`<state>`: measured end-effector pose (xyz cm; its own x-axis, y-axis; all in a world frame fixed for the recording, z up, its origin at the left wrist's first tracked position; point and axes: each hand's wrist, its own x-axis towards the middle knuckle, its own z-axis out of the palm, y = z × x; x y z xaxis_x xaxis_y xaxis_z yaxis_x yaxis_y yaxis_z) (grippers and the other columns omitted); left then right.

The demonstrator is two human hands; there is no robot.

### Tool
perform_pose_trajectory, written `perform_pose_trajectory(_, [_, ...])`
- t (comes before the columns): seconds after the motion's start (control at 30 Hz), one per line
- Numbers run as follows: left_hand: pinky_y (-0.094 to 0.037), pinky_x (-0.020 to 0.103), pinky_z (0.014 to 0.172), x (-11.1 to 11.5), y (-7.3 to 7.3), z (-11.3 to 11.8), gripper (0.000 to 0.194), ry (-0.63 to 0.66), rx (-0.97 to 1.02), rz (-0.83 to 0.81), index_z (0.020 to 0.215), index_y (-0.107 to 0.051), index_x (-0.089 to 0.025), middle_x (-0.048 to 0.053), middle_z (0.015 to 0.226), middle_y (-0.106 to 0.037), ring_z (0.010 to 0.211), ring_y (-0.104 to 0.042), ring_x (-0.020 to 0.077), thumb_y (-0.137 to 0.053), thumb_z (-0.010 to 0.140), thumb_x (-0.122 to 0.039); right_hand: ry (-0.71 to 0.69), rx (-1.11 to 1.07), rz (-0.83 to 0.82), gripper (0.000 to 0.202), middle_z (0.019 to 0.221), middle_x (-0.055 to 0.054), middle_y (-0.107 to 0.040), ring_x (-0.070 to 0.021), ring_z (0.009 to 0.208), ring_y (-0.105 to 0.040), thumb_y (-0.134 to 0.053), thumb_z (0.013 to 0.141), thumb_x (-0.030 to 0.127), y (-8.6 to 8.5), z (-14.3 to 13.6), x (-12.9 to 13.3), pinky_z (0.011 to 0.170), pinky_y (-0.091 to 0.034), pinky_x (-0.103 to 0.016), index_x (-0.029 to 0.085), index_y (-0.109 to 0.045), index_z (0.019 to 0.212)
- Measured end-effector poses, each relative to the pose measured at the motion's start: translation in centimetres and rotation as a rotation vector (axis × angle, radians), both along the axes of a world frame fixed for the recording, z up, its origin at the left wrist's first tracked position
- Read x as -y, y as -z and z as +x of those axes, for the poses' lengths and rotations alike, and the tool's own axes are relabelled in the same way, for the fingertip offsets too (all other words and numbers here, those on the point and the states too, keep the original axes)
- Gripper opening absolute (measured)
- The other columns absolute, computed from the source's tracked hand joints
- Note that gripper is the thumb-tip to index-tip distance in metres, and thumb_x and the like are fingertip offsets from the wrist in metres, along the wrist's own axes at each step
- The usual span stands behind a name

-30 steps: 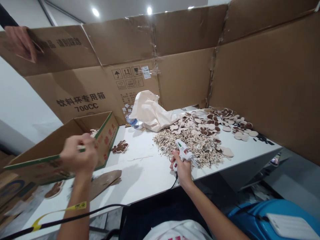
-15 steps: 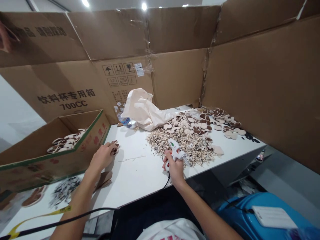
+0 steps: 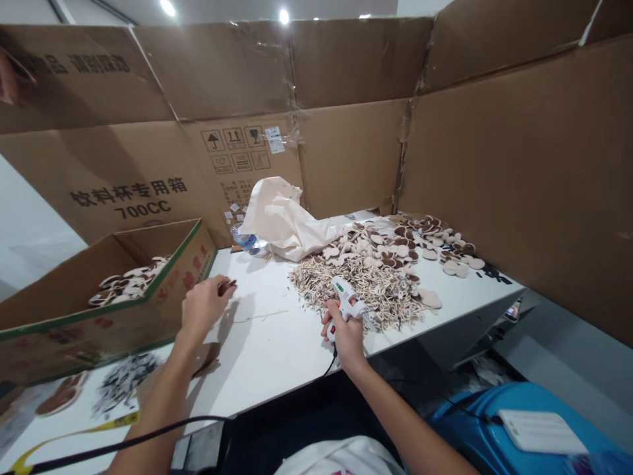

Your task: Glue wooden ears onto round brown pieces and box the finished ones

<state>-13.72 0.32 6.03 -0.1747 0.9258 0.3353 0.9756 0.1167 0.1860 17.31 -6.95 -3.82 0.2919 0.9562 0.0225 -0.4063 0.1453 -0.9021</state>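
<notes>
Grasping one glue gun (image 3: 345, 290) in right hand (image 3: 345, 333), one brown piece (image 3: 226, 286) in left hand (image 3: 205, 305)

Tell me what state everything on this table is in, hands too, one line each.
Left hand: pinching a small brown piece above the table
Right hand: wrapped around the glue gun
Glue gun: held; whether it is hot, unclear
Cardboard box: open, partly filled with cut-outs
White cloth: crumpled
Thin cords: loosely heaped
Plastic bottle: partly hidden by the cloth
</notes>
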Motion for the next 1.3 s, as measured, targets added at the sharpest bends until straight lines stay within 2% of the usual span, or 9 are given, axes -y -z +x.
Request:
perform_pose_trajectory(0.1, [-0.051,0.033,0.069,-0.8,-0.5,4.1,0.041,0.208,0.395,0.149,0.103,-0.080,-0.021,0.007,0.083,-0.078,0.074,-0.068,0.0244,-0.075,0.083,-0.057,-0.006,0.028,-0.013,0.049,0.065,0.002,-0.065,-0.0125,0.044,-0.058,-0.071,0.093,0.068,0.0,0.1,0.1,0.040,-0.044,-0.022,0.019,-0.070,0.093])
perform_pose_trajectory(0.23, [-0.058,0.032,0.067,-2.3,0.5,9.9,0.047,0.456,0.947,0.098,0.106,-0.079,-0.018,0.009,0.096,-0.079,0.076,-0.070,0.0213,-0.085,0.075,-0.053,-0.007,0.056,-0.010,0.053,0.064,0.000,-0.066,-0.0130,0.043,-0.058,-0.071,0.092,0.071,0.1,0.2,0.2,0.040,-0.044,-0.023,0.018,-0.072,0.091])
perform_pose_trajectory(0.33, [-0.060,0.035,0.078,-2.6,2.0,13.2,0.034,0.574,1.043,0.056,0.102,-0.080,-0.018,0.008,0.100,-0.080,0.088,-0.073,0.0230,-0.083,0.077,-0.042,-0.018,0.057,0.001,0.054,0.063,0.000,-0.065,-0.0127,0.043,-0.058,-0.072,0.091,0.071,0.1,0.2,0.2,0.040,-0.042,-0.022,0.017,-0.073,0.091])
perform_pose_trajectory(0.43, [-0.060,0.034,0.079,-1.9,3.7,15.0,0.031,0.614,1.108,0.027,0.101,-0.078,-0.018,0.007,0.094,-0.079,0.083,-0.073,0.0213,-0.082,0.079,-0.039,-0.037,0.057,0.007,0.054,0.068,-0.001,-0.067,-0.0115,0.042,-0.056,-0.072,0.090,0.071,0.0,0.2,0.3,0.037,-0.041,-0.022,0.017,-0.075,0.091])
perform_pose_trajectory(0.67, [-0.058,0.032,0.072,-0.3,6.1,15.9,0.053,0.561,1.292,0.064,0.111,-0.071,-0.017,0.007,0.090,-0.077,0.071,-0.070,0.0170,-0.087,0.079,-0.056,-0.031,0.072,0.005,0.053,0.078,-0.005,-0.072,-0.0097,0.040,-0.055,-0.075,0.088,0.069,-0.6,0.2,0.7,0.035,-0.040,-0.022,0.017,-0.076,0.089])
perform_pose_trajectory(0.8, [-0.059,0.033,0.073,-0.2,6.2,16.0,0.054,0.565,1.350,0.069,0.109,-0.074,-0.017,0.008,0.093,-0.079,0.070,-0.070,0.0169,-0.088,0.077,-0.058,-0.033,0.120,0.003,0.051,0.076,-0.005,-0.073,-0.0089,0.039,-0.053,-0.073,0.090,0.067,-0.8,0.2,0.8,0.037,-0.039,-0.022,0.017,-0.075,0.085])
perform_pose_trajectory(1.0, [-0.060,0.034,0.076,0.0,6.1,16.2,0.049,0.580,1.369,0.049,0.105,-0.079,-0.015,0.010,0.097,-0.080,0.072,-0.071,0.0177,-0.087,0.079,-0.056,-0.082,0.147,-0.004,0.051,0.052,0.002,-0.059,-0.0112,0.036,-0.050,-0.071,0.091,0.067,-0.9,0.3,1.1,0.035,-0.037,-0.022,0.018,-0.071,0.079])
perform_pose_trajectory(1.2, [-0.061,0.032,0.074,0.2,6.1,16.5,0.046,0.599,1.353,0.065,0.102,-0.079,-0.016,0.008,0.094,-0.079,0.075,-0.071,0.0177,-0.087,0.079,-0.055,-0.081,0.076,0.012,0.052,0.069,-0.002,-0.070,-0.0100,0.036,-0.053,-0.077,0.085,0.068,-1.4,0.2,1.1,0.033,-0.037,-0.021,0.018,-0.067,0.075])
perform_pose_trajectory(1.3, [-0.060,0.032,0.073,0.2,6.2,16.6,0.045,0.610,1.354,0.066,0.101,-0.079,-0.016,0.007,0.093,-0.078,0.074,-0.070,0.0171,-0.088,0.079,-0.054,-0.109,0.076,0.003,0.052,0.063,0.000,-0.065,-0.0107,0.035,-0.053,-0.077,0.085,0.067,-1.4,0.2,1.1,0.032,-0.036,-0.021,0.018,-0.066,0.072])
